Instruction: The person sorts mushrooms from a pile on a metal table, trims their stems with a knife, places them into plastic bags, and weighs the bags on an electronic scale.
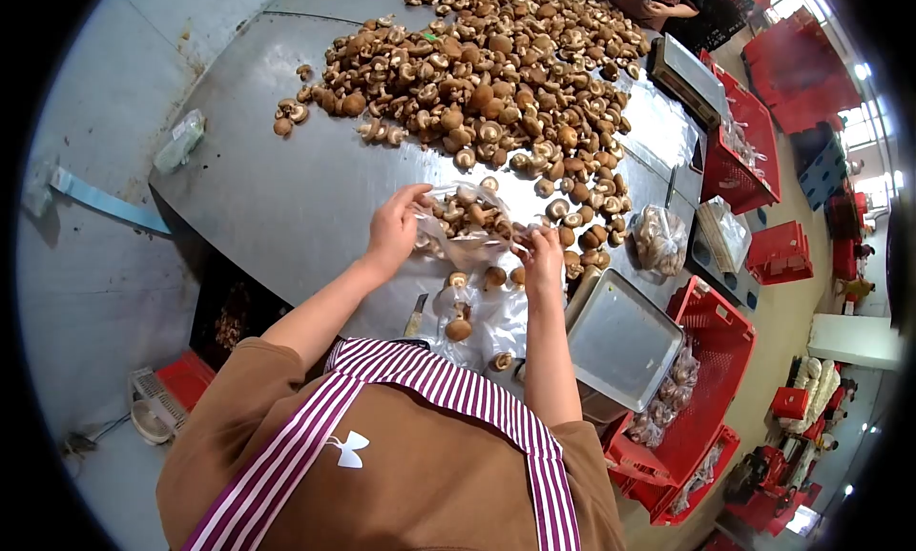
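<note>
Between my two hands is a clear plastic bag, its mouth spread, with several brown mushrooms inside. My left hand grips the bag's left edge with bent fingers. On the opposite edge, my right hand pinches the plastic. Loose mushrooms lie just below the bag, among them one with a brown cap on a sheet of clear plastic. A knife rests on the metal table near my apron.
A large mushroom pile covers the far table. To the right are a scale with a metal tray, a filled bag and red crates holding bagged mushrooms. Another person's hand shows at the far edge.
</note>
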Tool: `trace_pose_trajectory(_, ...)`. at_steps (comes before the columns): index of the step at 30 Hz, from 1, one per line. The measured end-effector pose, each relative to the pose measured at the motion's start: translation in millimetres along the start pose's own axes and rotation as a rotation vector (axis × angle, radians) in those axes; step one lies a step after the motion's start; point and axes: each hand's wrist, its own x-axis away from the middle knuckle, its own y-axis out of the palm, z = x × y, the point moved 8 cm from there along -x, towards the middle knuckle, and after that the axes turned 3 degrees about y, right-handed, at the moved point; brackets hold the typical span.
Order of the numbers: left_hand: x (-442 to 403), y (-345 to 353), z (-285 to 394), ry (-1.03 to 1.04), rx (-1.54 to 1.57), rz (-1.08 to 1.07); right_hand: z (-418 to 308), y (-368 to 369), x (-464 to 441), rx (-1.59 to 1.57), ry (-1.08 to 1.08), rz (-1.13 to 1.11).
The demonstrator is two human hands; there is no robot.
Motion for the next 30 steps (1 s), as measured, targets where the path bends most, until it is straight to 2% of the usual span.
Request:
trace_pose_trajectory(2, 8.6, 6.7, -25.5, -0.255, 0.156, -0.019, -3.8, 0.1, 1.6, 0.116, -0.042, 0.010)
trace_pose_trajectory(4, 9.4, 6.2, -18.2, -0.217, 0.234, 0.018, -11.9, 5.3, 7.0, 0.079, -0.012, -0.019)
trace_pose_trajectory(6, 4.3, -2.0, 12.9, -0.255, 0.446, 0.043, -47.2, 18.9, 25.1, -0.045, -0.170, -0.100)
trace_pose_trajectory(8, 0.9, -9.4, 37.4, -0.213, 0.477, 0.050, -70.2, 30.9, 41.9, -0.100, -0.242, -0.150)
trace_pose_trajectory(10, -11.2, -11.6, 49.8, -0.139, 0.511, 0.049, -80.7, 21.3, 49.9, -0.168, -0.252, -0.105)
trace_pose_trajectory(12, -13.3, -4.4, 48.7, -0.203, 0.522, 0.015, -91.6, 7.8, 63.8, -0.148, -0.276, -0.087)
trace_pose_trajectory(14, -15.3, 6.6, 66.0, -0.199, 0.558, -0.036, -114.6, -3.6, 90.2, -0.188, -0.401, -0.087)
trace_pose_trajectory(20, -19.3, 68.4, 157.5, -0.086, 0.710, -0.247, -197.3, -85.9, 171.1, -0.167, -0.689, 0.120)
trace_pose_trajectory(26, -6.0, 155.4, 246.9, 0.034, 0.784, -0.504, -238.2, -184.0, 231.4, -0.160, -0.787, 0.278)
trace_pose_trajectory(30, 15.7, 211.4, 267.4, 0.037, 0.649, -0.596, -224.7, -258.9, 243.3, -0.138, -0.729, 0.422)
